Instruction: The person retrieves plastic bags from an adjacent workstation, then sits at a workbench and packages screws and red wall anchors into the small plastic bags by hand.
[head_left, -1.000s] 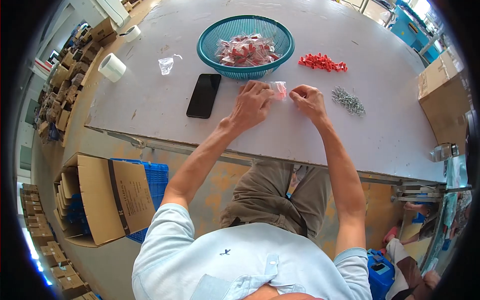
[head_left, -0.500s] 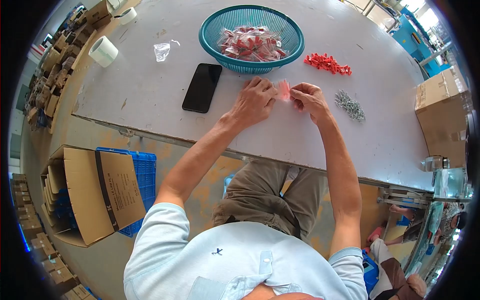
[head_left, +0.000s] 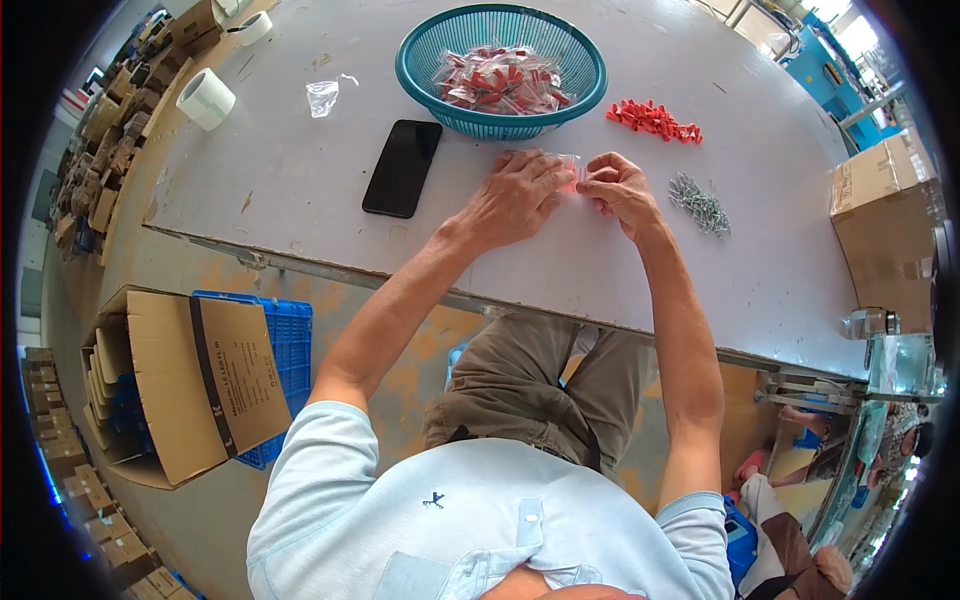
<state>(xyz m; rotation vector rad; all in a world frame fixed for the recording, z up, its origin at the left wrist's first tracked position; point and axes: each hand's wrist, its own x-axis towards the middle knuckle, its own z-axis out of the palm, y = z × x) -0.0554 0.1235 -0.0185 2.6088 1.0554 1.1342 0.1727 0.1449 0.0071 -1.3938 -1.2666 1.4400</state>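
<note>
A small clear plastic bag [head_left: 571,168] with red or pink showing through it is between my two hands, low over the grey table. My left hand [head_left: 514,197] covers the bag's left part, its fingers bent over and pressing on it. At the bag's right edge, my right hand [head_left: 619,190] pinches with thumb and fingertips. Just beyond stands a teal basket [head_left: 420,93] heaped with small clear bags of red pieces [head_left: 505,80]. Loose red plastic plugs [head_left: 655,121] lie in a pile to the right. Nearer my right hand is a heap of grey screws [head_left: 700,204].
A black phone [head_left: 402,168] lies left of my hands. Farther left are a torn scrap of clear plastic [head_left: 322,98] and tape rolls [head_left: 206,100]. A cardboard box [head_left: 885,230] stands at the right edge. Below left, an open carton [head_left: 205,390] sits by a blue crate [head_left: 290,345].
My left fingers have flattened and slid right over the bag, covering more of its red part. My right hand keeps its pinch at the bag's right edge. The view has shifted slightly.
</note>
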